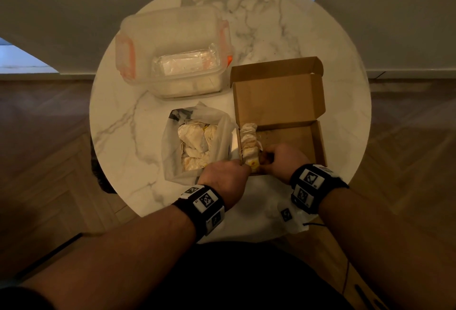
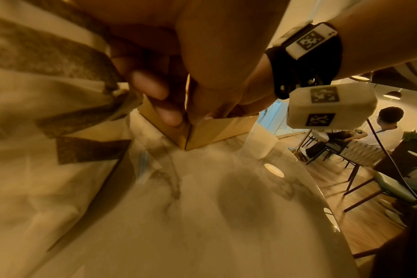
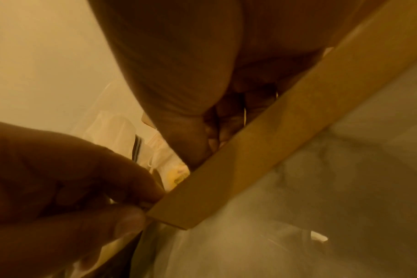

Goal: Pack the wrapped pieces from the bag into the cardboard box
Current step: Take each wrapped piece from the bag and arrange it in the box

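Note:
The open cardboard box (image 1: 278, 97) sits right of centre on the marble table. A row of white wrapped pieces (image 1: 249, 137) lines its left wall. To its left stands the white bag (image 1: 197, 117), open, with more wrapped pieces (image 1: 195, 139) inside. My left hand (image 1: 246, 165) pinches the box's near-left corner (image 2: 214, 131); its fingers (image 2: 167, 112) lie on the outside of the wall. My right hand (image 1: 269, 159) is inside the box at the front. Its curled fingers and thumb close on the nearest piece, which has a yellow tag (image 3: 176, 176). The box wall (image 3: 250, 159) hides most of that grip.
A clear plastic container (image 1: 172, 50) with orange latches stands at the back left of the round table (image 1: 283, 13). A crumpled clear plastic sheet (image 1: 291, 218) lies under my right wrist at the near edge. Chairs and a seated person (image 2: 388, 127) are beyond the table.

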A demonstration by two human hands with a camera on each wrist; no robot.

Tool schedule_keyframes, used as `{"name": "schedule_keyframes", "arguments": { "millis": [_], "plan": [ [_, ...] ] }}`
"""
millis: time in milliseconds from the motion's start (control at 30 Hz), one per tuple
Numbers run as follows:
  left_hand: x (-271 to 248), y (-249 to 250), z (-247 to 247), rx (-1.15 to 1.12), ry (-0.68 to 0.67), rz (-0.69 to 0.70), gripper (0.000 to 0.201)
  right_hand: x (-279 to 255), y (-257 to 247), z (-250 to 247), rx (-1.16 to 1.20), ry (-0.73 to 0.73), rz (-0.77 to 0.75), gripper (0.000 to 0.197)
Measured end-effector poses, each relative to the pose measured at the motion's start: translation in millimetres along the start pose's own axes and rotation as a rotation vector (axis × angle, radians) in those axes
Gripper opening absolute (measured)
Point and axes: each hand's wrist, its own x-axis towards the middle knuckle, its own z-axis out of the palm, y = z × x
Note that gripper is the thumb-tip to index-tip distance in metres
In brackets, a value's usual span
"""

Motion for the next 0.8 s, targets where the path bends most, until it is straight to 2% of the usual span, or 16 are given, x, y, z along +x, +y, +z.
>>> {"name": "schedule_keyframes", "arguments": {
  "millis": [100, 267, 667, 800],
  "plan": [
    [0, 0, 0, -0.008, -0.005, -0.003, 0.029, 1, 3, 5, 0.033, 0.045, -0.018, 0.011],
    [-1, 2, 1, -0.003, -0.010, -0.012, 0.031, 1, 1, 9, 0.139, 0.102, -0.030, 0.008],
    [0, 0, 0, -0.038, -0.005, 0.007, 0.034, -12, -2, 0, 0.150, 0.057, -0.019, 0.029],
    [0, -1, 1, -0.057, 0.007, 0.031, 0.033, -19, 1, -5, 0.228, 0.102, -0.018, 0.036]
  ]
}}
